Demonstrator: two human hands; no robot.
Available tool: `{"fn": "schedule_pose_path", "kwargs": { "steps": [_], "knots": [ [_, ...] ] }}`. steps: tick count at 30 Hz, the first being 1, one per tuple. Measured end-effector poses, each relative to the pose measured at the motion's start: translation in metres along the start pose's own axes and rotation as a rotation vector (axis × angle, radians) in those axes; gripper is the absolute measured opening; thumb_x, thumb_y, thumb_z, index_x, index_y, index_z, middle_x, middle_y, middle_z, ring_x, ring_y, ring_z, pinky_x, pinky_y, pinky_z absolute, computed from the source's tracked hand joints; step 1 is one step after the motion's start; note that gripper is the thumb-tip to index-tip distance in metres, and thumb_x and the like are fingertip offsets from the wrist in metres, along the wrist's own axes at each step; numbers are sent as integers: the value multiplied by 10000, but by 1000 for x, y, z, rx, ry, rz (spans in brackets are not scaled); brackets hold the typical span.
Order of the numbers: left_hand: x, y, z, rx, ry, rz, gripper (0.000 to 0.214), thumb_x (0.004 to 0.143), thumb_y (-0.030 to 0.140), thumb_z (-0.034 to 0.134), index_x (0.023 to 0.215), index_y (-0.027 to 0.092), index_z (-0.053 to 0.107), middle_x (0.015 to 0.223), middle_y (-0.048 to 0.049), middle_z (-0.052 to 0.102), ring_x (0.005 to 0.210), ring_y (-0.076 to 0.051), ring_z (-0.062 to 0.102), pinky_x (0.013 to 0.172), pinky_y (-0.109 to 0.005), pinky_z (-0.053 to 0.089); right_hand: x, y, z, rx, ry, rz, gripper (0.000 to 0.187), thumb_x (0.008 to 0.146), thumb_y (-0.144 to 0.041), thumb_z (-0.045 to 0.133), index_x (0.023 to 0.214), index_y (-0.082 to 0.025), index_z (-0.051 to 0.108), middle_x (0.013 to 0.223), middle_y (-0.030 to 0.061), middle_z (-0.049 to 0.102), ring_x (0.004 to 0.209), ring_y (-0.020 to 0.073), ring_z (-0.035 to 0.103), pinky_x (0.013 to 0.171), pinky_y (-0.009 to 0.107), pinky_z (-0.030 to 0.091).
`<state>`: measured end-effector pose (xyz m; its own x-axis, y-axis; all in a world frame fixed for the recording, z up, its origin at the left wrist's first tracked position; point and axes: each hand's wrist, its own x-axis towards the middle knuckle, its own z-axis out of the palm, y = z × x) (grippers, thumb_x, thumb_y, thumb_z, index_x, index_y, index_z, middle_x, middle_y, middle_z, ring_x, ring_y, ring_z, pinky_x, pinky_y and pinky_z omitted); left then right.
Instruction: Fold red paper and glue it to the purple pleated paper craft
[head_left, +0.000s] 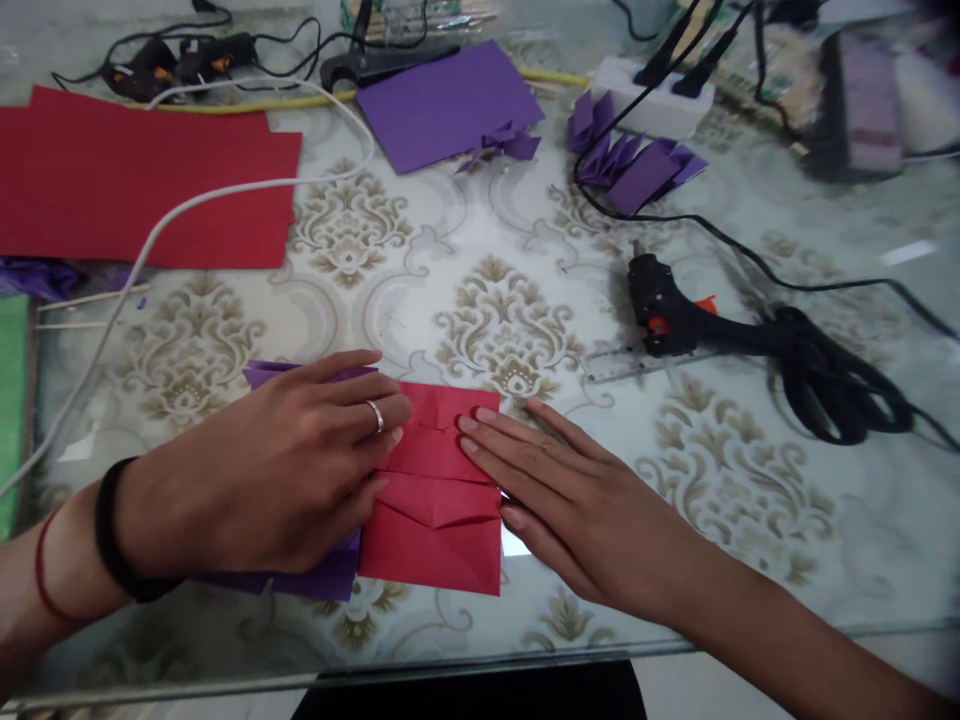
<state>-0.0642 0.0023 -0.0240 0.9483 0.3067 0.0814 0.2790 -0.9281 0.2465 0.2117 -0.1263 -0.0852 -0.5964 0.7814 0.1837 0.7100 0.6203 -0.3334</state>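
Note:
A red folded paper (442, 545) with several creases and small folded flaps lies on the table in front of me. My left hand (300, 460), with a ring and a black wristband, reaches over purple folded paper (315, 585). Its fingers are bent and closed at the left edge of the red paper. Much of the purple paper is hidden under that hand. My right hand (566, 485) lies flat, its fingers stretched out and their tips touching the right edge of the red paper.
A black glue gun (675, 305) with a coiled cord rests at right beside a clear ruler (611, 367). Red sheets (150, 190) lie far left under a white cable (225, 187). Purple card (450, 105), folded purple pieces (637, 170) and a power strip (652, 95) are behind.

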Motion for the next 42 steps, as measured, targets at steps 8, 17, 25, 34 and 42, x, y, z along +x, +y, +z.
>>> {"fn": "schedule_pose_path", "kwargs": {
  "steps": [8, 17, 25, 34, 42],
  "knots": [
    [16, 13, 1, 31, 16, -23, 220, 1028, 241, 636, 841, 176, 732, 944, -71, 710, 1024, -266, 653, 975, -464, 557, 19, 4, -17, 158, 119, 125, 400, 1073, -200, 516, 1452, -128, 621, 1455, 146, 685, 1387, 282, 599, 1213, 535, 468],
    [10, 31, 14, 45, 89, -171, 103, 982, 283, 721, 1038, 196, 717, 1107, -73, 707, 1059, -288, 617, 971, -508, 501, 72, 20, -25, 368, 53, 352, 177, 947, -140, 730, 1118, -178, 758, 1024, 61, 764, 1000, 245, 708, 913, 387, 557],
    [18, 36, 19, 55, 13, -215, 79, 941, 154, 709, 1008, 178, 675, 1052, -70, 699, 1033, -297, 585, 963, -531, 486, 71, 29, -19, 289, 85, 165, 76, 961, -141, 711, 1002, -184, 759, 1049, 84, 712, 1047, 263, 626, 960, 417, 507],
    [23, 39, 17, 8, -92, -226, 279, 868, 189, 792, 1084, 179, 616, 1148, -98, 655, 1092, -324, 566, 965, -555, 489, 76, 22, -26, 360, -10, 341, 161, 901, -111, 763, 1048, -176, 744, 947, 42, 688, 905, 209, 643, 809, 314, 469],
    [3, 43, 13, 126, 55, -115, 47, 1022, 167, 612, 1028, 196, 648, 1164, -78, 680, 1114, -305, 585, 994, -532, 436, 75, 21, -37, 643, -66, 483, 164, 978, -184, 664, 815, -195, 677, 725, -35, 661, 664, 132, 559, 654, 264, 371]
  ]
}}
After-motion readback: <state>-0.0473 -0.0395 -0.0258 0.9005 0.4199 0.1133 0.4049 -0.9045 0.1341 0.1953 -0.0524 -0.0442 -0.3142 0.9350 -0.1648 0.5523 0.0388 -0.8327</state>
